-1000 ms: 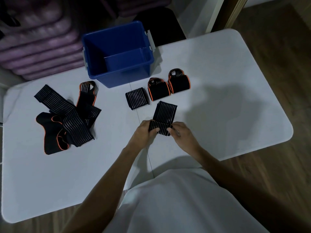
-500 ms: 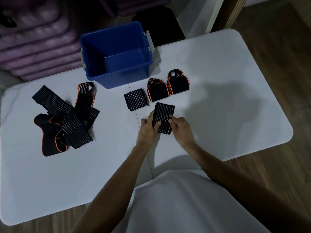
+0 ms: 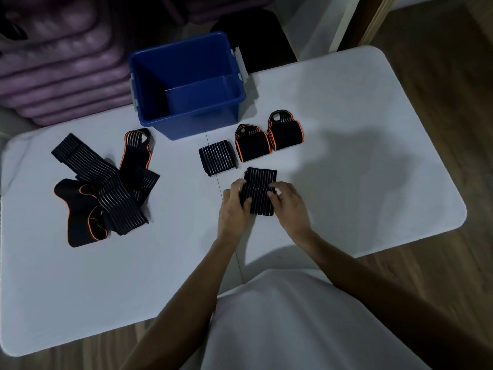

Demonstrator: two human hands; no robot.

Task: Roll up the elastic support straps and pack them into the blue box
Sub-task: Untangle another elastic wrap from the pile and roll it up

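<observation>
A black ribbed strap (image 3: 259, 190) lies mid-table, mostly rolled, with a short flat end pointing away from me. My left hand (image 3: 234, 206) grips the roll's left side and my right hand (image 3: 289, 206) grips its right side, fingers curled over it. Behind it stand three finished rolls: a ribbed black roll (image 3: 217, 161) and two orange-trimmed rolls (image 3: 253, 146) (image 3: 286, 134). The blue box (image 3: 202, 124) stands open at the table's far edge, and nothing shows inside it. A heap of unrolled straps (image 3: 106, 188) lies at the left.
The white table (image 3: 360, 169) has a rounded right end over a wooden floor. Purple cushions (image 3: 58, 65) are stacked behind the table at the left. A dark chair (image 3: 253, 33) stands behind the box.
Both hands have rolled the strap further away from me, so its flat end is shorter. The rolled part between my hands is thicker.
</observation>
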